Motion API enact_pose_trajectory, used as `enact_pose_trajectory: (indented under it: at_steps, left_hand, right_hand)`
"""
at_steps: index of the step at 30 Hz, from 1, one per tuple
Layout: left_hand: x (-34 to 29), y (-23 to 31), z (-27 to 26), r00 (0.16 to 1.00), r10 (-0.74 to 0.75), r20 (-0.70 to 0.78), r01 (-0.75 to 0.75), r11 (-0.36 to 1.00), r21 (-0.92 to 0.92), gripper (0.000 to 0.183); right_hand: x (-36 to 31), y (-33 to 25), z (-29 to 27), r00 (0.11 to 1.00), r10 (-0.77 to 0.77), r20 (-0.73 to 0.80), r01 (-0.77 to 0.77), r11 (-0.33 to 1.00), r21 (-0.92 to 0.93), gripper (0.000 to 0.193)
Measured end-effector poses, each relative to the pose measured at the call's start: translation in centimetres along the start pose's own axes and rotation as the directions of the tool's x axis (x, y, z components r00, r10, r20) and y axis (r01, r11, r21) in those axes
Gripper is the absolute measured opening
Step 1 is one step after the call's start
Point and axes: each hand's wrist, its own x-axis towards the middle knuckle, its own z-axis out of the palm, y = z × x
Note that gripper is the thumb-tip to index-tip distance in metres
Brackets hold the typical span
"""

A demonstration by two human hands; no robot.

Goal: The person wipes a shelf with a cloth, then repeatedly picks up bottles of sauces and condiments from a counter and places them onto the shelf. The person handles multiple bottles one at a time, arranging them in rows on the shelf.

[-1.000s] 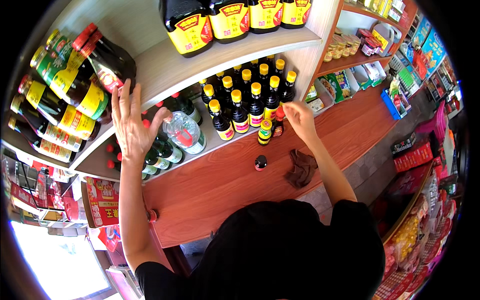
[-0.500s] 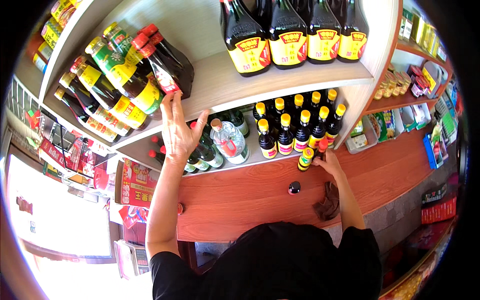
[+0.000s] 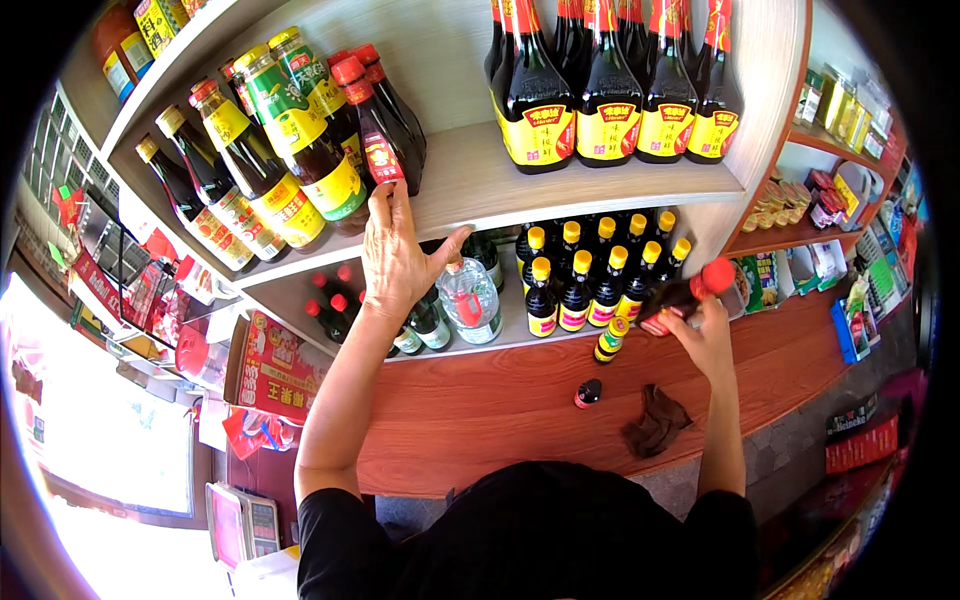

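Observation:
My right hand (image 3: 706,335) grips a dark sauce bottle with a red cap (image 3: 672,299), which is tilted with its cap up to the right. My left hand (image 3: 395,258) is raised to the upper shelf's front edge, fingers stretched and thumb apart. Its fingertips touch the lower front of a red-capped dark bottle (image 3: 375,135) standing on that shelf. Beside the tilted bottle, a small yellow-capped bottle (image 3: 610,342) stands on the reddish wooden counter (image 3: 480,400). Nearer me are a small dark jar or bottle (image 3: 588,393) and a crumpled brown cloth (image 3: 657,422).
Several large dark bottles with yellow labels (image 3: 605,130) line the upper shelf (image 3: 470,190). Below stand rows of yellow-capped bottles (image 3: 575,295) and a big clear bottle (image 3: 470,303). A red carton (image 3: 275,365) is at left; a blue box (image 3: 853,330) sits at the counter's right end.
My right hand has lifted the red-capped bottle off the counter and moved it right, tilting it. My left hand stays at the shelf edge. The whole view has shifted slightly.

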Motion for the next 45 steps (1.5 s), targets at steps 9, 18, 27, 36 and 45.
enact_pose_trajectory:
  at_steps: [9,18,27,36,45]
  left_hand:
    - [-3.4,-1.5,-2.6,0.995,0.024,-0.095,-0.043,0.979,-0.198,0.075]
    - [-5.5,-2.4,-4.3,0.984,0.119,-0.129,-0.134,0.984,-0.115,0.07]
    - [-5.2,-2.2,0.2,0.979,0.167,-0.112,-0.166,0.986,0.026,0.079]
    - [-4.8,-1.5,0.8,0.977,0.154,-0.15,-0.141,0.986,0.093,0.08]
    - [-4.5,-1.7,-1.0,0.989,0.139,-0.043,-0.136,0.989,0.059,0.075]
  right_hand:
    - [14.3,-19.3,8.3,0.887,-0.429,0.173,0.297,0.815,0.498,0.038]
    - [21.6,-23.8,19.8,0.855,-0.463,0.233,0.428,0.884,0.187,0.051]
    - [17.1,-20.1,19.5,0.846,-0.533,-0.001,0.531,0.844,0.077,0.064]
    - [17.2,-19.2,22.1,0.889,-0.458,-0.002,0.449,0.869,0.208,0.069]
    - [22.1,-19.7,21.2,0.961,-0.259,-0.098,0.274,0.943,0.187,0.045]
